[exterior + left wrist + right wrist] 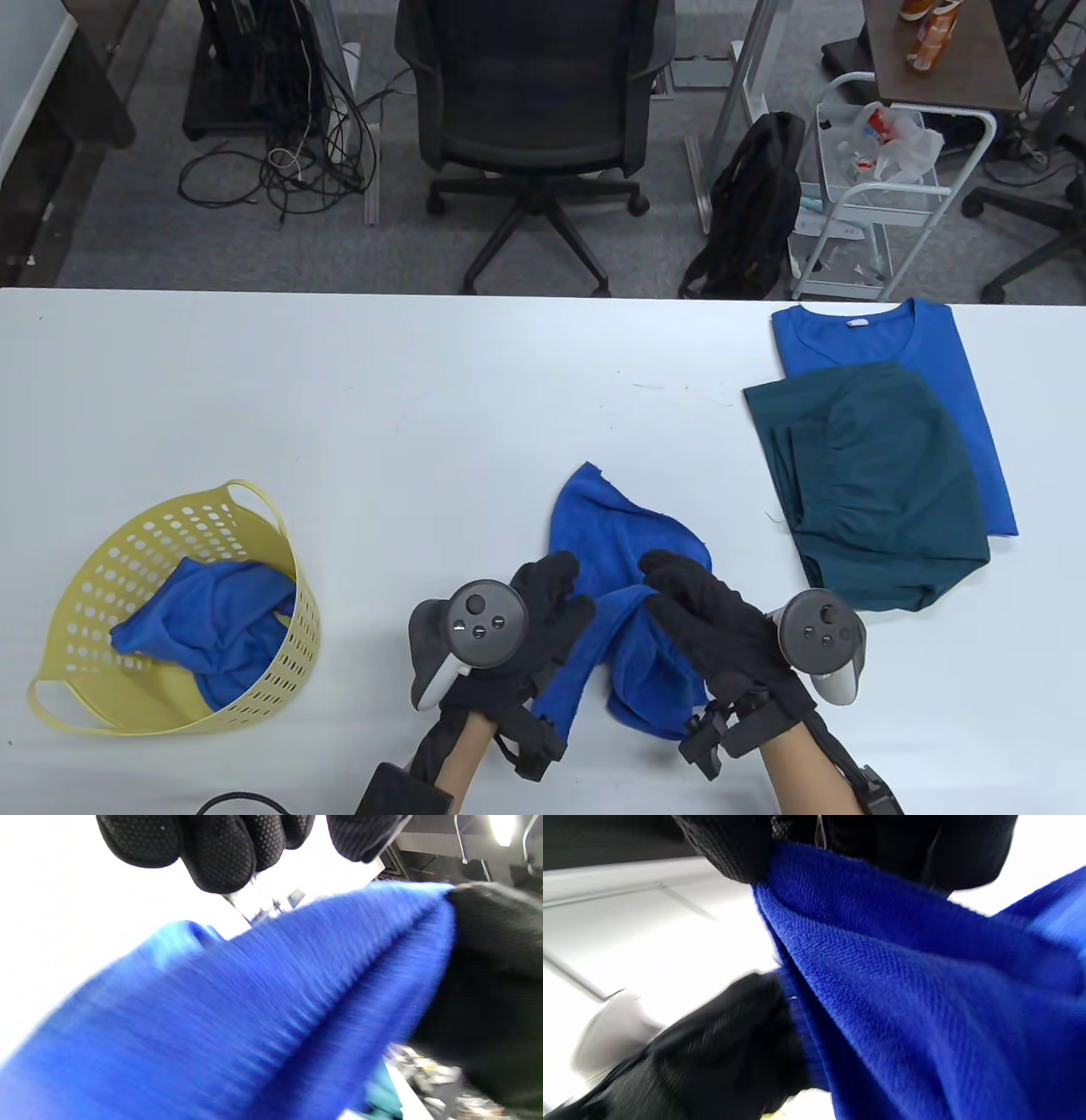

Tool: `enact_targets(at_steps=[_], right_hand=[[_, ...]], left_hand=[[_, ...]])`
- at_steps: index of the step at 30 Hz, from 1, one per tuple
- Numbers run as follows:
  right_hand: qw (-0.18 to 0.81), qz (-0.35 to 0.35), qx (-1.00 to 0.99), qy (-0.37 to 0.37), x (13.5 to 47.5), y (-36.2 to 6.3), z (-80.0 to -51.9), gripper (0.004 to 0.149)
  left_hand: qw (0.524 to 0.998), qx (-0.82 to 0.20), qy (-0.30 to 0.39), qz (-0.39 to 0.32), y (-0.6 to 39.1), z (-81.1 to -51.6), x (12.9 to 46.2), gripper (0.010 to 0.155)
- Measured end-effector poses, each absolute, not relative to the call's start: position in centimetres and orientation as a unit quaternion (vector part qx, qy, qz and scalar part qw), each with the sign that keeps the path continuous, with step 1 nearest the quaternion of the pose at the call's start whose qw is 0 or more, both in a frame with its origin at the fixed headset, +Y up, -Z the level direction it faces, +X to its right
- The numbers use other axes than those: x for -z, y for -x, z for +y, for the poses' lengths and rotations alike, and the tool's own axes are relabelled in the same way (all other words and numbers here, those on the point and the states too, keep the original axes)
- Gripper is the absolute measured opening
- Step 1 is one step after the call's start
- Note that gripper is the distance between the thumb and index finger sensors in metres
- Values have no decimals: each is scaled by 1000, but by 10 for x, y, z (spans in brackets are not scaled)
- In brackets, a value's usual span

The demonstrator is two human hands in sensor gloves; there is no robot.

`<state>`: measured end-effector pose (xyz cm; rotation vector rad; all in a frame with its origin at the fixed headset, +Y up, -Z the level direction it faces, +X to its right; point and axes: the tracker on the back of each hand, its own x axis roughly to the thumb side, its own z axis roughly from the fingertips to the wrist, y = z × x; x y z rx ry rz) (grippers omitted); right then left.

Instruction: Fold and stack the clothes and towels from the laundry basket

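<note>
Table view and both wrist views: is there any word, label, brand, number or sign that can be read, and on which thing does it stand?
No text can be read.
Small white neck tag on the folded blue shirt: too small to read.
Packaging in the white cart: too small and blurred to read.
Wrist views: blue towel and gloves only, no text.

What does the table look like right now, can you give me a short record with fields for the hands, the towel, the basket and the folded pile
left hand: holds the blue towel's left side
right hand: grips a bunched part of the towel
blue towel: crumpled, unfolded, far end on the table
yellow basket: near left, tilted, one blue cloth inside
folded pile: dark green garment on top of blue shirt, far right
</note>
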<state>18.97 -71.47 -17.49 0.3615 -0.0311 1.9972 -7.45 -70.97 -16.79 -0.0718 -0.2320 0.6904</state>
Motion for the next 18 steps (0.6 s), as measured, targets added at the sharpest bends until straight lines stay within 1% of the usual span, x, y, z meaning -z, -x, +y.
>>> enact_targets(at_steps=[2, 3, 4, 5, 8, 9, 11, 12, 14, 16, 17, 18], right_hand=[[493, -59, -861, -112, 173, -195, -712, 38], [494, -67, -861, -101, 172, -197, -710, 38], [503, -66, -856, -97, 171, -198, -708, 37], [513, -63, -851, -95, 171, -198, -707, 38], [561, -50, -820, -99, 171, -198, -703, 38], [572, -47, -813, -97, 169, -198, -702, 38], [587, -42, -802, -102, 169, -197, -701, 38], [602, -31, -791, -105, 169, -195, -702, 39], [656, 9, -746, -115, 170, -193, -705, 39], [709, 39, -696, -108, 171, -191, -710, 40], [718, 44, -686, -104, 172, -192, -711, 40], [723, 48, -682, -99, 172, -194, -712, 40]], left_hand=[[943, -305, 17, -131, 69, -701, 162, 57], [942, -295, 29, -155, 63, -697, 158, 55], [942, -284, 48, -173, 55, -695, 154, 56], [942, -274, 60, -182, 50, -694, 151, 61], [954, -172, 127, -209, 22, -702, 140, 90], [955, -128, 151, -221, 12, -711, 138, 100], [949, -110, 176, -236, 2, -725, 136, 113], [946, -116, 185, -240, -2, -735, 136, 116], [939, -128, 194, -255, -7, -748, 138, 119], [945, -140, 176, -236, -5, -757, 141, 118], [949, -139, 163, -232, -3, -758, 142, 115], [954, -146, 142, -222, 1, -758, 144, 107]])
